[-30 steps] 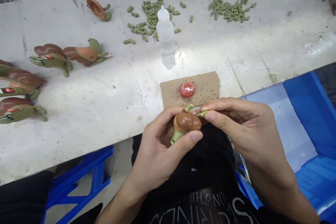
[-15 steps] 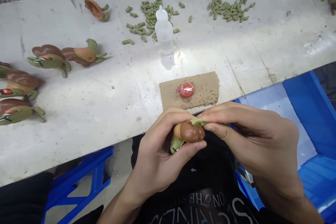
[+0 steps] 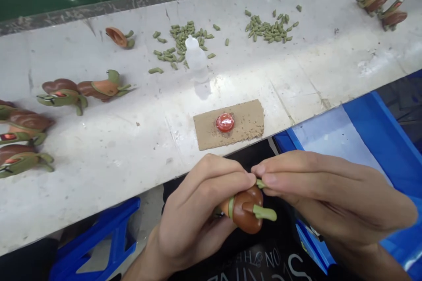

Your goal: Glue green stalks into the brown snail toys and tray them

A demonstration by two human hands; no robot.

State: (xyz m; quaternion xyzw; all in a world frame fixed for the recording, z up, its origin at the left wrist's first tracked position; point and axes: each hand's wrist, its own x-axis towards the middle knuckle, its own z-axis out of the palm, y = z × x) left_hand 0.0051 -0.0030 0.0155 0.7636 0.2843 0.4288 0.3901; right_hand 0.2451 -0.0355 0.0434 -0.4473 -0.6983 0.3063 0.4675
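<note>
At far left, toys point(image 3: 28, 122) lie on the bench point(image 3: 148, 153), with a blue stool point(image 3: 117, 239) below its edge. Further along are an orange cup-like part point(image 3: 116, 36), a first pile of green bits point(image 3: 180, 37) and a bottle point(image 3: 197, 59) in front of it. The left hand point(image 3: 198, 210) reaches up from the lower edge, back outward, fingers curled round a toy point(image 3: 247, 219), thumb underneath. That toy is in front of the person's dark shirt, below the cardboard point(image 3: 207, 134) and red dish point(image 3: 225, 122), one green limb jutting rightward. The right hand point(image 3: 319, 189) comes in from the right, wrist low, fingers extended together, their tips pinching a green piece point(image 3: 260, 183) at the toy's upper edge, just beside the left fingertips. Beyond it is a blue crate point(image 3: 385, 127).
</note>
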